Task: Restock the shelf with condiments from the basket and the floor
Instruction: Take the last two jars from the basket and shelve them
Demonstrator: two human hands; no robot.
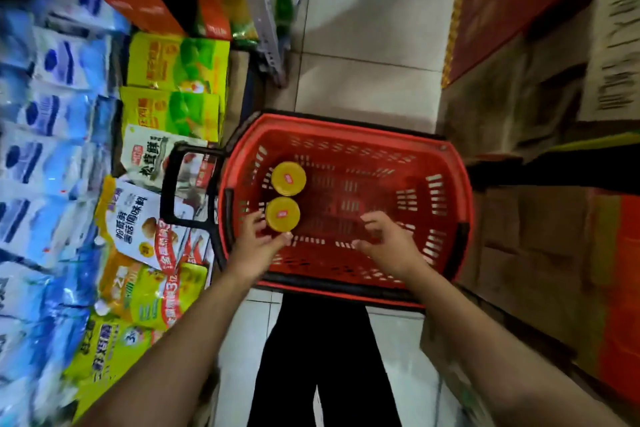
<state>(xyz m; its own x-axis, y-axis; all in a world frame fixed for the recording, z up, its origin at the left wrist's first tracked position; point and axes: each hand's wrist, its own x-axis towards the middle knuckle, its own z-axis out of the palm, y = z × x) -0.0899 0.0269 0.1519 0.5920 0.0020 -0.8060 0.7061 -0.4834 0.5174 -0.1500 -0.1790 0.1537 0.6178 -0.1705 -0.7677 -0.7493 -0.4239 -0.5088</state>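
A red plastic basket (446,184) stands on the floor in front of me. Two jars with yellow lids stand upright at its left side: a far jar (288,178) and a near jar (282,214). My left hand (258,239) reaches into the basket with spread fingers at the near jar, thumb and fingers on either side of its lid; a firm grip cannot be confirmed. My right hand (386,241) hovers open over the basket's middle, holding nothing. The shelf (145,107) on my left holds yellow-green and white seasoning pouches.
Blue and white bags (45,149) fill the far-left shelf. The basket's black handle (173,184) hangs toward the shelf. Cardboard boxes (519,218) and red cartons line the right side. White tiled floor (367,45) runs ahead down the narrow aisle. My dark trousers (322,357) show below.
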